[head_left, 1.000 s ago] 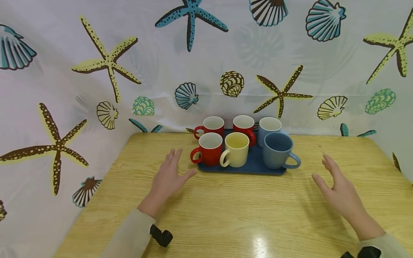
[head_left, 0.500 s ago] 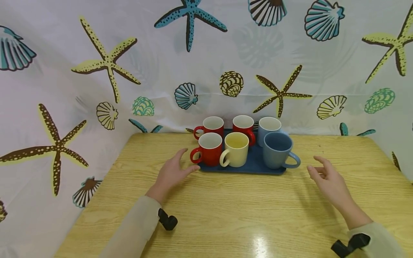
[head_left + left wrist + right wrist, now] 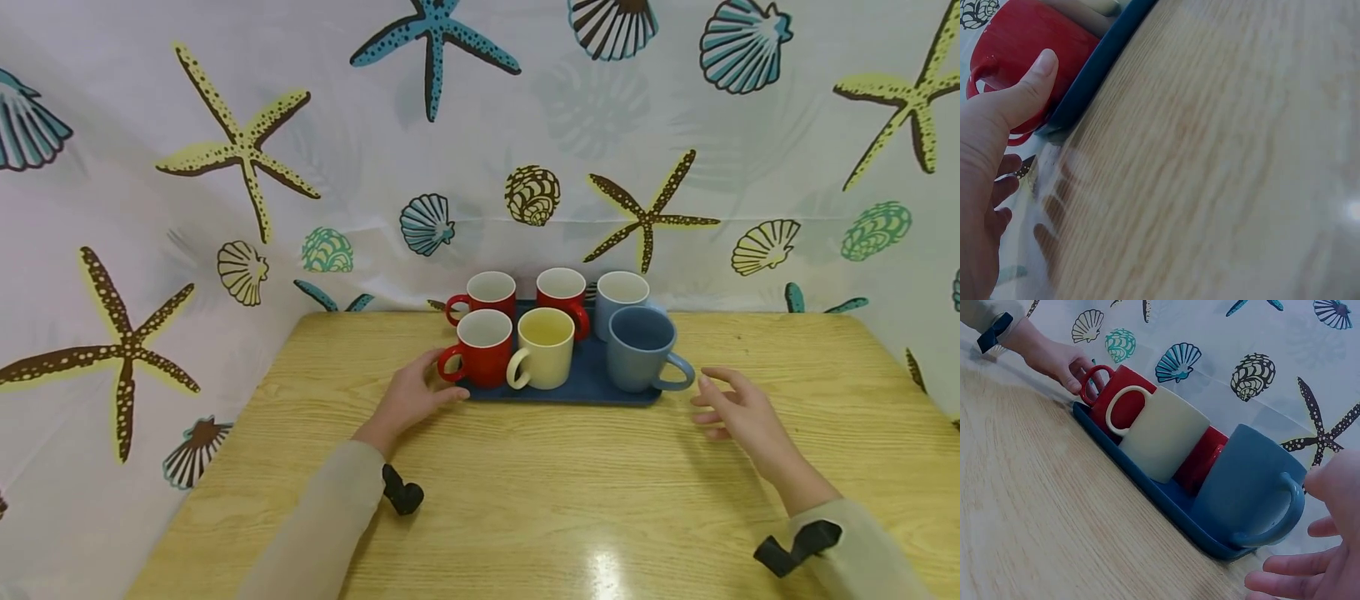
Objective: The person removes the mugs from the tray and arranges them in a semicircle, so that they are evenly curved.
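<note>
A blue tray [image 3: 588,379] carries several mugs in two rows. In front stand a red mug [image 3: 489,360], a cream mug [image 3: 551,362] and a large blue mug [image 3: 628,362]. Two red mugs and a light blue mug [image 3: 604,317] are behind, partly hidden. My left hand [image 3: 411,395] is at the tray's left end beside the front red mug's handle, thumb toward the tray corner; contact is unclear. My right hand [image 3: 746,421] hovers just right of the blue mug's handle, fingers loosely bent and holding nothing. In the right wrist view, a gap separates these fingers [image 3: 1294,564] from the tray.
The tray sits near the back edge of a wooden table [image 3: 525,483]. A white curtain [image 3: 480,167] printed with starfish and shells hangs right behind the mugs and along the left side.
Both hands have moved inward toward the tray's ends, the left rightward and the right leftward. The left fingers have gone from spread to more bent. Mugs and tray have stayed in place.
</note>
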`<state>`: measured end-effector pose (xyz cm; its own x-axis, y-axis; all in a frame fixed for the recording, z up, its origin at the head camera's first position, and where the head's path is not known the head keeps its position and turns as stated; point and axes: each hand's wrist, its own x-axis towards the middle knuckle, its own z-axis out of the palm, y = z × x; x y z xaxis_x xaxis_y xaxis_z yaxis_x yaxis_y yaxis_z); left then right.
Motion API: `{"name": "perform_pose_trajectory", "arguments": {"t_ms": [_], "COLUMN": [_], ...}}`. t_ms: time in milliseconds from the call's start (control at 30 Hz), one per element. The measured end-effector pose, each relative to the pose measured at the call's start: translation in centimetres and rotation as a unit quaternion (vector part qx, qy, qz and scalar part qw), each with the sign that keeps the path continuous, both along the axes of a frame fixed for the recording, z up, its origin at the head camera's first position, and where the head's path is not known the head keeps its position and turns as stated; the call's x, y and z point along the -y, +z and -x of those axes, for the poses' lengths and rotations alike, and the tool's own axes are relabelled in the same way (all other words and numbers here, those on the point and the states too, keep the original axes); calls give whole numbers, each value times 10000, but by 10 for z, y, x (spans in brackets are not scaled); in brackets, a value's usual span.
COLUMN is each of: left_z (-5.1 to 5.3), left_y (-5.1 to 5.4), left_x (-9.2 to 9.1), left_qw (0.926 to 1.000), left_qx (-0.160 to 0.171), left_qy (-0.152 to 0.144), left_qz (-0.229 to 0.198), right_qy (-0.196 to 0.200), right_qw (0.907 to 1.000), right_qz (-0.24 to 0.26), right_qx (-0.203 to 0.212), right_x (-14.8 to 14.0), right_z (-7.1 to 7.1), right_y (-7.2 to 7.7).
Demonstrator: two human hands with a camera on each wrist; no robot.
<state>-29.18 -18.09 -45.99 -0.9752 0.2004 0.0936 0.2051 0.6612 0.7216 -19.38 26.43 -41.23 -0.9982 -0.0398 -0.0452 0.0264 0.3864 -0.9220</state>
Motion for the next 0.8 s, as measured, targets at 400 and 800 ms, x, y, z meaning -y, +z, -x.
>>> {"name": "perform_pose_trajectory", "arguments": {"t_ms": [400, 800], "left_z": [12, 16], "left_y": [-7, -15], "left_x": [-5, -5], "left_qw": [9998, 9991], "left_qx": [-99, -223], "left_qy": [-166, -305], "left_qz": [112, 190], "right_qy": [197, 323], "right_qw": [9943, 9819], "right_qz": [882, 1508], "right_qx": [560, 1102], "right_x": [8, 15], "right_z": [15, 28], "right_y": [-5, -4]}}
